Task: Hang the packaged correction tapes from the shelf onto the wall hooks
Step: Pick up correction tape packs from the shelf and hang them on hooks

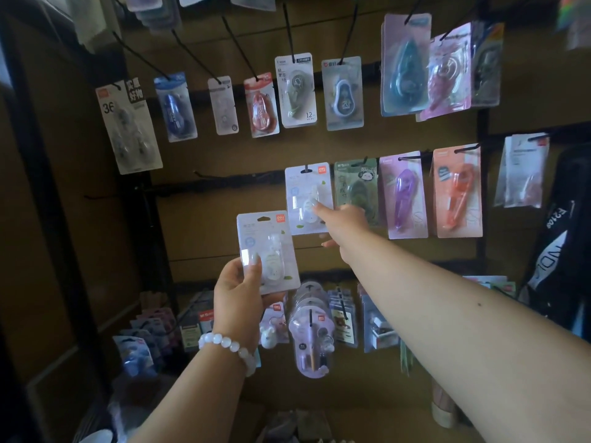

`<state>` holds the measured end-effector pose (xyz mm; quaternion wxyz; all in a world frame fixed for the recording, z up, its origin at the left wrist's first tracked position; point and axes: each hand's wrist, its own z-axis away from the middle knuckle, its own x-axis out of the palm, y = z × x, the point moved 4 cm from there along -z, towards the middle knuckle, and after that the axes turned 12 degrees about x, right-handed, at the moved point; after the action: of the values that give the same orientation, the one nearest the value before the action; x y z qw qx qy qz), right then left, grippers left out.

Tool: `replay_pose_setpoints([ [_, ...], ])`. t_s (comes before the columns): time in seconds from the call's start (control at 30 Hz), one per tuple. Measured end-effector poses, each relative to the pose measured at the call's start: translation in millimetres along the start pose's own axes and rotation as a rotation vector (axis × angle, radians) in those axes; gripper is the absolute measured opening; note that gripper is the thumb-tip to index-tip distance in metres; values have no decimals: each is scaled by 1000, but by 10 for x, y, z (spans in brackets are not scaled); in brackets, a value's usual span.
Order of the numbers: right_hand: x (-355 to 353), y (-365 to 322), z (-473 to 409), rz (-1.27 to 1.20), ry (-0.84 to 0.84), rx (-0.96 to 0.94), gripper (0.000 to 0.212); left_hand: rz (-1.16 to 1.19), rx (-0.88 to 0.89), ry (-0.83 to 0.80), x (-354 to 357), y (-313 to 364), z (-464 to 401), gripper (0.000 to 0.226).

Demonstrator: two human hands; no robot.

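Left hand [238, 290] grips a white packaged correction tape [268, 252] by its lower edge, thumb across the front, fingers curled behind. Long axis near upright, hang-hole end at 12 o'clock, top leaning slightly toward 11. At 1 o'clock from it, a matching hung package [308, 198] sits on a wall hook [307, 169], long axis vertical. Right hand [343, 225] pinches its lower right corner, thumb tip on the front, remaining fingers behind the card. Green package [356, 190] hangs just beside, at 3 o'clock.

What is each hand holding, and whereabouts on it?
The left hand grips a white packaged correction tape by its lower left edge. The right hand touches the hung white pack; a grip cannot be told.
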<state>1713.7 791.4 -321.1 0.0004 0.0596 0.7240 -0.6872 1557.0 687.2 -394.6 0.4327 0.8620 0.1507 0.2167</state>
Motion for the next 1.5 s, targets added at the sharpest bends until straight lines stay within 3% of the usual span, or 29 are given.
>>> replay_pose_setpoints([
  [0.37, -125, 340, 243, -28, -79, 89, 31, 104, -61, -70, 219, 103, 42, 17],
  [0.57, -64, 520, 463, 23, -368, 48, 55, 149, -49, -89, 319, 202, 61, 23],
  [0.77, -155, 416, 541, -127, -397, -159, 8, 146, -41, -99, 409, 295, 47, 24],
  [1.17, -320, 108, 407, -162, -175, -136, 8, 14, -26, -27, 408, 289, 63, 20],
  [1.5, -270, -8, 299, -99, -118, -104, 28, 37, -103, -43, 333, 159, 118, 21],
])
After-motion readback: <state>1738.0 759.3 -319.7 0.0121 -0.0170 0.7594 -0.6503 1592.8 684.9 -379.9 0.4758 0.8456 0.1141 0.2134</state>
